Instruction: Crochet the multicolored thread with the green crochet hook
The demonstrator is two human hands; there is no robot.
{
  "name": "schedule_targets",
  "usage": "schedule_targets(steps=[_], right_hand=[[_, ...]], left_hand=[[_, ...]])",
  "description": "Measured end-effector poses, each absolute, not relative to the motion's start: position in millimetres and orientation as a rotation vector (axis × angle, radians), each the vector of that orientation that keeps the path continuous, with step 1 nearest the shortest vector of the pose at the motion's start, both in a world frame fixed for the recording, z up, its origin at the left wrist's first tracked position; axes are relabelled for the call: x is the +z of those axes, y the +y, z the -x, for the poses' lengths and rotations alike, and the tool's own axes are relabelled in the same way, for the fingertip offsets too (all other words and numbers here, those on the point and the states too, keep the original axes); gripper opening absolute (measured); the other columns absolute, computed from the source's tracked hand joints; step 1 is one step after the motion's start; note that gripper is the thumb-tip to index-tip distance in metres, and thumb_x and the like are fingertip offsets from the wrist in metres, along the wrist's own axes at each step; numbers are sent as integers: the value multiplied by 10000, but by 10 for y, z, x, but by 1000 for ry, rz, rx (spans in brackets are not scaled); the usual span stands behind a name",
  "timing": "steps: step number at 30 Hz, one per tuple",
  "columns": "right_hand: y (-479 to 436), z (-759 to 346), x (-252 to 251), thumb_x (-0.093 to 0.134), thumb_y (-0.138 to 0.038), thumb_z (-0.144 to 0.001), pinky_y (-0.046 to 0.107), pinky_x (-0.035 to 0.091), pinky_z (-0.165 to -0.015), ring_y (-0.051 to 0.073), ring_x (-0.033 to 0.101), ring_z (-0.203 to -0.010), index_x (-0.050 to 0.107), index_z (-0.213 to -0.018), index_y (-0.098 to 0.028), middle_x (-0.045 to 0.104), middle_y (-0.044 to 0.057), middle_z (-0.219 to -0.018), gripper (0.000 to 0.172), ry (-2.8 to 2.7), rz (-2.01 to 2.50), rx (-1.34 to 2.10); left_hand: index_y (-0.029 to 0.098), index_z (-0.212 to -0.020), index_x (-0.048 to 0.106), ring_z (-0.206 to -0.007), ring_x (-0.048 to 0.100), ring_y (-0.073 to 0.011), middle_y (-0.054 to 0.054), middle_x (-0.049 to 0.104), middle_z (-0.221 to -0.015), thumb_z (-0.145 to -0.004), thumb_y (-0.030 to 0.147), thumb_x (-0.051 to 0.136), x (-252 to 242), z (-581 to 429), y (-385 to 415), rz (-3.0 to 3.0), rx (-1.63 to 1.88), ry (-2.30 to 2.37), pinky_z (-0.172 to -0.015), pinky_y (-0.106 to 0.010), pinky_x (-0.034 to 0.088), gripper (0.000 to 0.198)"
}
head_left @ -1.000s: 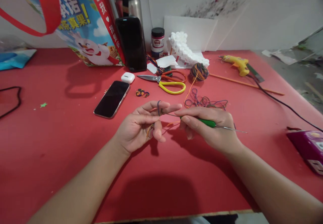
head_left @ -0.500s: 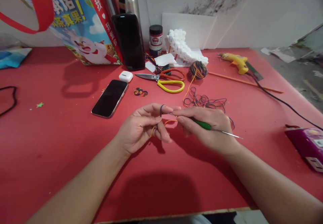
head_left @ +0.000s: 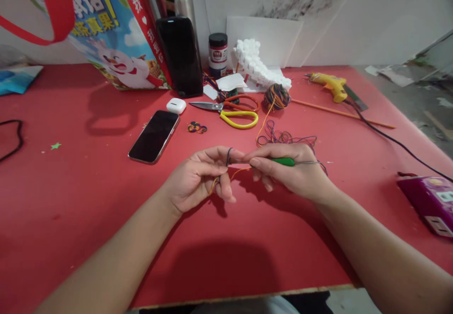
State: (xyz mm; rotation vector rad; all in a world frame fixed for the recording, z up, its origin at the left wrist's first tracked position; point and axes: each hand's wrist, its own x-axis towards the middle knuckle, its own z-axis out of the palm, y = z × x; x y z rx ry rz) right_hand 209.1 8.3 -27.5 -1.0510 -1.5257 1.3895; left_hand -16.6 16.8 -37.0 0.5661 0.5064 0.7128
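Note:
Over the middle of the red table (head_left: 88, 210), my left hand (head_left: 196, 179) has multicoloured yarn (head_left: 228, 156) looped round its stretched forefinger, and its other fingers are curled on the strand. My right hand (head_left: 290, 172) grips a green-handled crochet hook (head_left: 283, 161), held level, with its metal tip at the left forefinger's yarn loop. The strand runs back past a loose tangle of yarn (head_left: 283, 138) to a yarn ball (head_left: 276, 97) behind the hands.
A phone (head_left: 155, 136), white earbud case (head_left: 176, 105), yellow and orange scissors (head_left: 233, 113), and a small crocheted piece (head_left: 197, 127) lie behind the hands. A printed bag (head_left: 106, 35), black speaker (head_left: 180, 54), jar (head_left: 218, 54), foam pieces (head_left: 256, 66), glue gun (head_left: 331, 87) and purple box (head_left: 430, 203) ring the table.
My right hand has turned the hook from slanting down to level, and its tip has moved in closer to the left forefinger. The left hand has stayed almost in place.

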Motion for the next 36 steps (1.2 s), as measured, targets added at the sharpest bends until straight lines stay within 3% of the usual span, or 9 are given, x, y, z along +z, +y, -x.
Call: schedule_targets(steps=[4,10,15,24,30,33,36], right_hand=[[128,-2132,-285,830,-397,-879,185,424,-359,80,564,-380,859,-897,-153,704,19,-582,247,-1497,1012,1520],[155,-2194,-278,859,-395,-858,180,408,-342,76,550,-355,865,-888,-150,710,17,-553,247,-1383,966,1684],[122,-2159,-320,825,-334,-913,176,456,-379,78,598,-396,871,-957,-179,746,18,-613,168,-1278,862,1681],[-2,-1939,-373,782,-254,-955,182,537,-446,82,650,-445,849,-983,-233,772,-5,-682,76,-1131,756,1528],[-100,-1848,-336,739,-227,-984,193,571,-483,86,679,-497,836,-1008,-253,761,-18,-719,103,-1182,773,1352],[-129,-1818,-314,717,-209,-995,202,582,-494,88,690,-511,822,-1036,-239,763,-12,-740,117,-1243,798,1246],[-154,-1799,-306,689,-180,-1004,218,605,-541,88,698,-547,800,-1078,-216,768,-3,-784,138,-1341,828,1148]], left_hand=[[85,-992,817,-489,737,-151,-92,849,-962,-795,-72,515,-378,192,184,-502,664,498,-551,-320,690,393],[60,-1020,814,-491,744,-170,-130,842,-904,-806,-72,479,-365,238,194,-457,581,428,-518,-302,674,418],[89,-955,823,-462,706,-108,-117,846,-1009,-802,-92,497,-269,197,168,-405,656,463,-487,-249,651,403],[119,-815,819,-464,654,-46,-70,810,-819,-835,-110,446,-180,85,67,-208,805,519,-478,-137,599,438],[114,-771,778,-469,609,23,-82,819,-1134,-792,-124,451,-195,70,49,-190,880,470,-533,-78,583,405],[97,-753,760,-471,631,-5,-50,808,-905,-790,-113,493,-214,63,45,-198,864,491,-542,-101,601,342],[96,-755,764,-491,689,-70,-3,694,-627,-781,-94,543,-249,63,43,-236,845,493,-543,-128,615,292]])
